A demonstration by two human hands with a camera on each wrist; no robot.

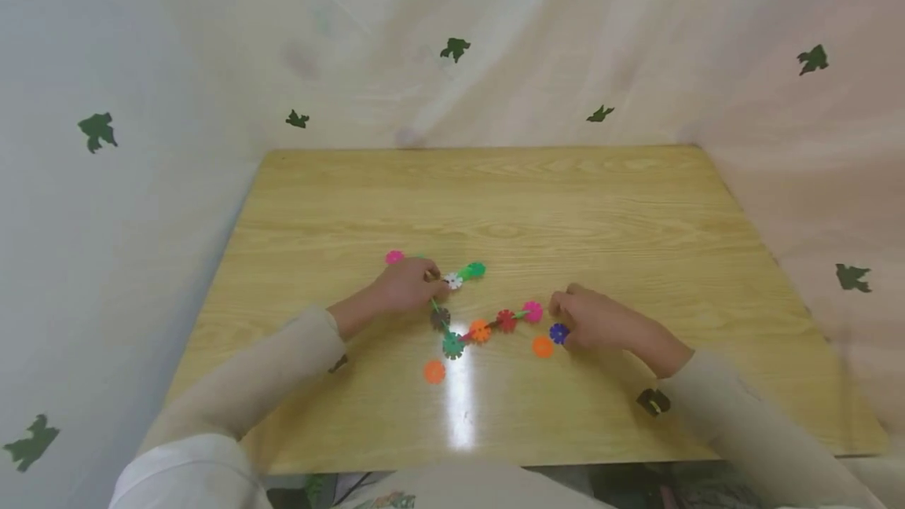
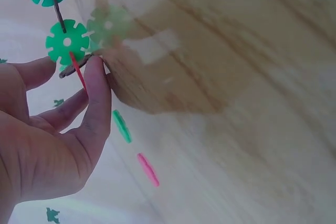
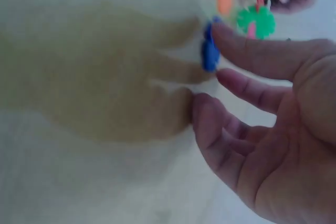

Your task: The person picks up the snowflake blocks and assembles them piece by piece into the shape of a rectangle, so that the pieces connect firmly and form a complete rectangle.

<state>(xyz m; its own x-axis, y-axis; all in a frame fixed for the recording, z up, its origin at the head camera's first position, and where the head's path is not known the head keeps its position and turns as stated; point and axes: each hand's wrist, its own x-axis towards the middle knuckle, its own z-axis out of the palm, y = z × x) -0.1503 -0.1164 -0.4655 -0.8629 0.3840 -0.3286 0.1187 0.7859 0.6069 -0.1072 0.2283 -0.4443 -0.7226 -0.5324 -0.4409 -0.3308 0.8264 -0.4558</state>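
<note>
Over the middle of the table, my left hand (image 1: 404,285) pinches a linked chain of toothed plastic discs between thumb and fingers. A brown disc (image 2: 75,67) shows at its fingertips in the left wrist view, beside a green disc (image 2: 67,41). The chain bends past a white disc (image 1: 453,281) and a teal disc (image 1: 453,346) to a pink end disc (image 1: 533,311). Farther right, my right hand (image 1: 601,319) has its thumb and a finger around a blue disc (image 3: 210,51). Its thumb covers part of that disc, low at the table.
Loose orange discs lie near the front, one (image 1: 434,371) left of the bright reflection and one (image 1: 542,347) beside the blue disc. A loose pink disc (image 1: 394,257) and a green disc (image 2: 122,126) are by the left hand. The wooden table (image 1: 495,195) meets cloth walls.
</note>
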